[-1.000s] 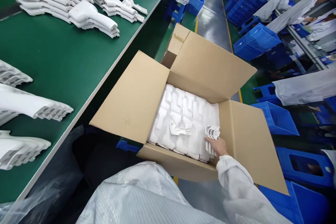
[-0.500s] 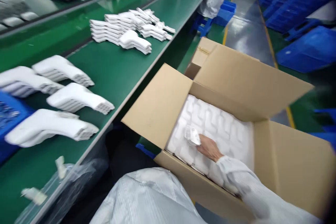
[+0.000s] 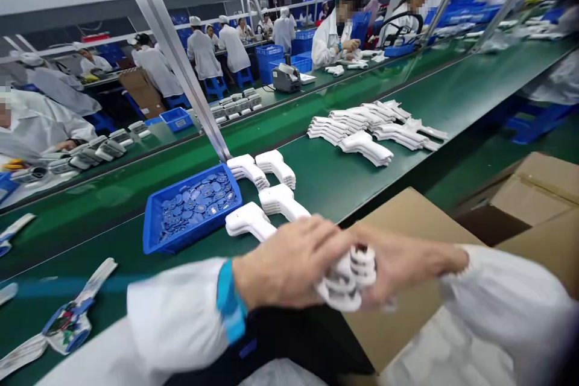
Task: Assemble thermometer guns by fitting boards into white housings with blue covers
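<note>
Grip is narrow on both sides: the left hand and the right hand close from either side on a small stack of white ribbed shells, leaving only the ribbed ends showing between them. Blur hides exactly where each fingertip lands. The stack sits at the middle of the view, held between the hands and apparently clear of any surface, with a blue wristband on the left wrist.

Thin ribs like these probably want even pressure from both hands. Squeezing harder on one side could fan the pieces or let one slip, so keeping the ends squared up looks like the surest hold — and the palms, not just the fingertips, would best carry the weight.

Nearest around the hands, white foam shows at 4 o'clock and a cardboard box flap rises at 1 o'clock. Printed strips lie at 8 o'clock on the green bench. More white shells lie just beyond the hands at 11 o'clock, beside a blue tray of round blue parts. A larger pile of shells lies at 12 o'clock. Farther off, a co-worker sits across the next bench — beyond a grey machine at 11 o'clock.
</note>
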### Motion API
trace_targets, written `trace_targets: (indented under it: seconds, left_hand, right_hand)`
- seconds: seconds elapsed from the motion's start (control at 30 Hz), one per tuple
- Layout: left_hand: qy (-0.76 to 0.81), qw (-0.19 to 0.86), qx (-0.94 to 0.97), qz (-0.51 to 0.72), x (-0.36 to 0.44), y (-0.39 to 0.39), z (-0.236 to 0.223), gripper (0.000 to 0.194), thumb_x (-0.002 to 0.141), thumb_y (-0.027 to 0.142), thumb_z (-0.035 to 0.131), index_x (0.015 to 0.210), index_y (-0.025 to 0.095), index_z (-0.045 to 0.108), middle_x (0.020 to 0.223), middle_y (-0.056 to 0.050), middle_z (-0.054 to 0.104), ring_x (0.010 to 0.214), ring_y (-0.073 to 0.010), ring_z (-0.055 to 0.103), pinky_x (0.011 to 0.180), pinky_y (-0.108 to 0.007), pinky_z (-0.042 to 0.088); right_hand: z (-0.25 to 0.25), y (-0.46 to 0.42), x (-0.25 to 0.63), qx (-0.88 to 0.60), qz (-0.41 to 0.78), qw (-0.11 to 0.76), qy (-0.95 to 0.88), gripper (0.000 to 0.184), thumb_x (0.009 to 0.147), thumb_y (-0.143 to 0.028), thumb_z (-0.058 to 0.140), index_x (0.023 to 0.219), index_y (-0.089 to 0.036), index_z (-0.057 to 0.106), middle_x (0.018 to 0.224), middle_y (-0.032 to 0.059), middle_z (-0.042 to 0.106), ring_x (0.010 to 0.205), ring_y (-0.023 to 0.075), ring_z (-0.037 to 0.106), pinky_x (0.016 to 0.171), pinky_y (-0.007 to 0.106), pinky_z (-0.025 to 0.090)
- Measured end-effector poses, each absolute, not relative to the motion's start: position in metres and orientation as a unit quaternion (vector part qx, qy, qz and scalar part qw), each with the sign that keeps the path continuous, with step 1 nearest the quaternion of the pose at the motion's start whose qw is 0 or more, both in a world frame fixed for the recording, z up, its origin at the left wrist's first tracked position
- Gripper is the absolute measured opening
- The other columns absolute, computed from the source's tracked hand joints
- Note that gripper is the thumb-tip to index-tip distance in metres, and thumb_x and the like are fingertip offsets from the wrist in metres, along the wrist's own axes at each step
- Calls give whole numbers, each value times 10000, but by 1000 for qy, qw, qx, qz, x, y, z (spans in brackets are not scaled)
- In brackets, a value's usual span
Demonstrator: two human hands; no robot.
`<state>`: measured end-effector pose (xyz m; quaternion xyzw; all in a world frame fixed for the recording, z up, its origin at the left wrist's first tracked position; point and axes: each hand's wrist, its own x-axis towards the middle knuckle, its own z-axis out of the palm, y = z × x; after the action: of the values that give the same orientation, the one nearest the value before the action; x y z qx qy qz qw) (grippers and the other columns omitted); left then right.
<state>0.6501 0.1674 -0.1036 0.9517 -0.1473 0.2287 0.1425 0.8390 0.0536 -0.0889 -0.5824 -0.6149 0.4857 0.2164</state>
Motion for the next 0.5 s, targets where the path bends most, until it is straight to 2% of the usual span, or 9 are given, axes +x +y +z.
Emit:
trace_targets:
  seconds: [0.03, 0.1, 0.17, 0.23, 0.3, 0.37, 0.4, 0.47, 0.5]
  left_hand:
    - [-127, 169, 949, 235, 669, 182, -95, 560, 886, 414, 656, 1312, 108, 459, 1103, -147, 640, 982, -251, 613, 918, -390, 514]
    - [-99, 235, 939, 233, 702, 216, -79, 709, 756, 416, 758, 1306, 92, 448, 1126, -147, 618, 980, -242, 603, 881, -364, 517]
    - [-30, 314, 926, 206, 733, 246, -70, 806, 669, 409, 824, 1316, 107, 451, 1185, -137, 616, 1012, -235, 610, 859, -324, 514]
    - [100, 379, 910, 137, 765, 268, -69, 770, 663, 493, 822, 1268, 132, 513, 1178, -114, 644, 983, -227, 634, 797, -295, 514]
    - [213, 397, 891, 59, 795, 279, -75, 618, 722, 546, 761, 1128, 106, 609, 1062, -121, 690, 892, -231, 661, 735, -301, 509]
    - [261, 375, 889, 19, 816, 283, -79, 493, 744, 483, 763, 981, 64, 662, 951, -160, 710, 849, -265, 677, 740, -340, 511]
    - [264, 356, 896, 22, 821, 283, -79, 468, 730, 428, 791, 969, 43, 670, 970, -193, 713, 895, -298, 681, 784, -369, 515]
    - [258, 318, 910, 61, 814, 284, -70, 540, 720, 327, 828, 1121, 12, 652, 1210, -263, 661, 1136, -364, 625, 961, -424, 482]
    - [254, 295, 917, 91, 801, 285, -62, 627, 746, 315, 819, 1250, 12, 602, 1367, -273, 578, 1273, -371, 548, 1057, -434, 431]
  right_hand:
    - [-79, 72, 857, -572, 500, 206, -617, 449, 523, -367, 890, 896, -174, 732, 846, -3, 733, 767, 196, 679, 670, 266, 552]
    - [-64, 99, 898, -580, 510, 197, -604, 475, 557, -369, 877, 952, -162, 716, 851, 4, 725, 770, 185, 670, 671, 251, 538]
    - [-54, 116, 934, -628, 458, 211, -593, 525, 626, -425, 814, 1054, -142, 705, 922, 35, 728, 813, 192, 680, 684, 253, 534]
    - [-50, 126, 955, -692, 353, 223, -589, 600, 725, -469, 707, 1214, -122, 665, 1115, 92, 713, 965, 207, 690, 756, 261, 531]
    - [-59, 134, 958, -741, 248, 209, -588, 617, 769, -453, 671, 1293, -131, 626, 1249, 117, 670, 1091, 216, 668, 830, 263, 512]
    - [-81, 141, 948, -775, 184, 177, -578, 512, 751, -394, 724, 1187, -133, 663, 1170, 122, 694, 1045, 238, 678, 821, 276, 504]
    - [-96, 145, 942, -791, 156, 163, -569, 411, 765, -358, 721, 1101, -124, 678, 1083, 130, 707, 990, 252, 685, 797, 294, 498]
    - [-125, 152, 931, -819, 110, 139, -545, 261, 808, -292, 677, 994, -109, 673, 955, 159, 698, 907, 287, 686, 738, 328, 477]
    - [-136, 155, 928, -834, 88, 120, -531, 215, 820, -269, 659, 964, -110, 668, 936, 169, 689, 885, 296, 685, 716, 333, 461]
